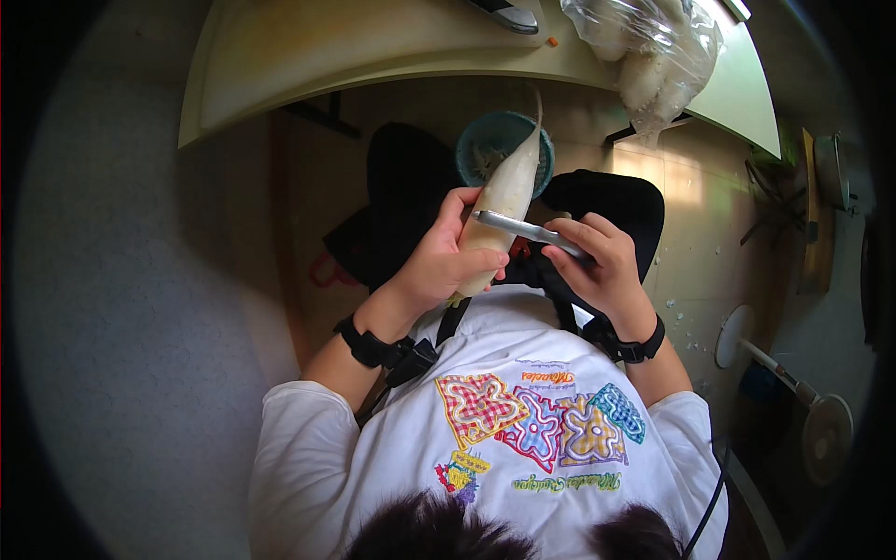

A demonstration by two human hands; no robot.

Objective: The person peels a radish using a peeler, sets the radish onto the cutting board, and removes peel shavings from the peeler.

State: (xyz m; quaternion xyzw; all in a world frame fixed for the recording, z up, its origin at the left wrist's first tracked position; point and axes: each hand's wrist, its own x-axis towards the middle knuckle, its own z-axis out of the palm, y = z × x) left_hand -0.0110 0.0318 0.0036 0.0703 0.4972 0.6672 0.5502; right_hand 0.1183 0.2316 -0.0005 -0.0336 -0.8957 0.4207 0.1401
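Note:
A long white daikon radish [509, 191] is tilted over my lap, its thin root tip pointing up and away. My left hand [443, 252] is wrapped round its thicker lower end, where a bit of green shows. In my right hand [602, 261] is a grey metal peeler [523, 227], gripped by its handle. The peeler's head lies across the middle of the radish and appears to touch it. Beneath the radish, between my knees, stands a blue-green basket [464, 154] with pale scraps inside; the radish hides part of it.
Ahead is a light table [401, 61] with a cutting board, a dark-handled tool [509, 14] and a small orange piece [553, 41]. A clear plastic bag of white radishes [653, 70] hangs over its edge. A white fan [826, 439] stands at right; pale scraps dot the floor.

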